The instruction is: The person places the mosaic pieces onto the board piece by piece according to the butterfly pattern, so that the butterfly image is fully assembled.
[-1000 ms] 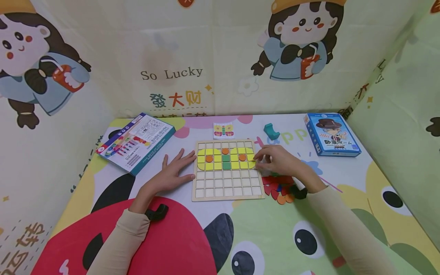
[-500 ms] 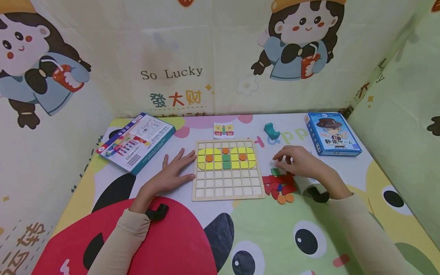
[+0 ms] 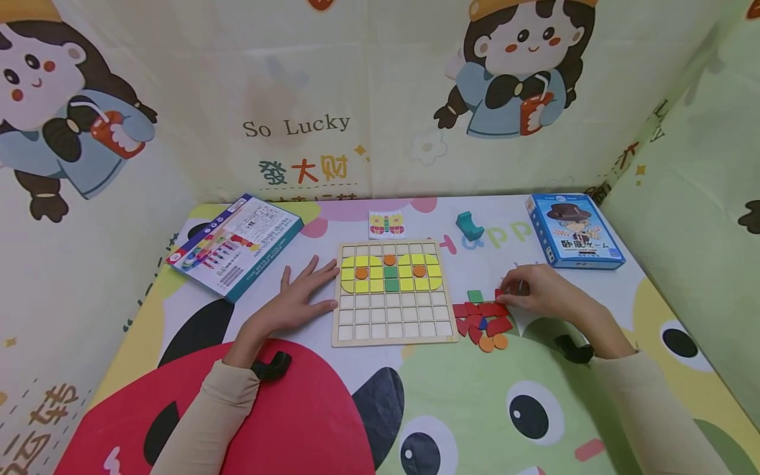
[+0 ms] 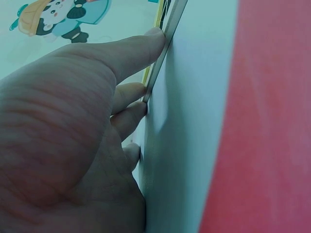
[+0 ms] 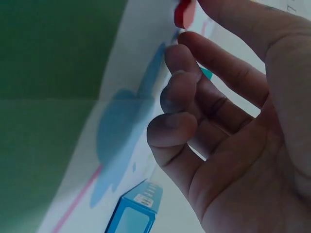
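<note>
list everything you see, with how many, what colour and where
board: one, pale wood, table centre
wing tiles: about sixteen, yellow, on board
centre tiles: two, green, on board
discs: three, orange, on board
loose tile: one, green, right of board
loose pieces: overlapping, count unclear, red, right of board
small piece: one, blue, among loose pieces
loose discs: two, orange, nearest the person in that pile
card: one, multicoloured print, behind board
curved object: one, teal, behind-right of board
flat box: one, white and teal, left
picture box: one, blue, right
tablecloth: one, multicoloured, underneath
backdrop: cream, around table
wrist straps: two, black, at wrists
sleeves: two, beige, forearms
left hand: one, bare, touching board's left edge
right hand: one, bare, pinching red piece
</note>
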`<state>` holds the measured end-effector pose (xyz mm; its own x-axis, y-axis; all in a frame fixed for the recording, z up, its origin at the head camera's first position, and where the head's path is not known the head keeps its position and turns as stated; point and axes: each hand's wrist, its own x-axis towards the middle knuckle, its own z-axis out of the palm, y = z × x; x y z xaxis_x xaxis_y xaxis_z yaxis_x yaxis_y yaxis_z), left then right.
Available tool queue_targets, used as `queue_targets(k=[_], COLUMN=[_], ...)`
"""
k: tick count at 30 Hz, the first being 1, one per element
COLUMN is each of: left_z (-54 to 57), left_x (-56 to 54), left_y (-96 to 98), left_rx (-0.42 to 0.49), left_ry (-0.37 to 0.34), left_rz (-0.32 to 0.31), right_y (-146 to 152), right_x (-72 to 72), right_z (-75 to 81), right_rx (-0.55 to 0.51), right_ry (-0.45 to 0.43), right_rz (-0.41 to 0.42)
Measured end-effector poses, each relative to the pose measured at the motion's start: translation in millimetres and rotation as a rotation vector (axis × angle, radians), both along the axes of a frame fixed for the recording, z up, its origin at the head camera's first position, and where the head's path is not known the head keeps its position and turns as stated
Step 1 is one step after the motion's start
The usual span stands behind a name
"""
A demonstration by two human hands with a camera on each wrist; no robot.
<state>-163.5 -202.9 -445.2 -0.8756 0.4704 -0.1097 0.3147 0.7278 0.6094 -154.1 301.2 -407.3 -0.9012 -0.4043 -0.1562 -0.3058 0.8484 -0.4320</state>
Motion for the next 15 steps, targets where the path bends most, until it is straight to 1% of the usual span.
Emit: queue_targets(k=[4, 10, 15], left_z=[-0.6, -1.5, -1.6], left_x=[-0.5, -1.1, -1.3], left_y=[-0.2, -0.5, -0.2], left_rx=[0.005, 0.004, 0.001], left_ry=[0.001, 0.004, 0.008], left_rz=[-0.001, -0.005, -0.007], right_y=[-3.4, -10.7, -14.6], right_x=[-1.1, -2.5, -6.1], right_z=[-1.9, 0.8, -2.3], right_rx=[0.014, 0.001, 0.002], right_ry=[0.010, -0.008, 0.029], right_rz=[-0.013, -0.008, -0.004])
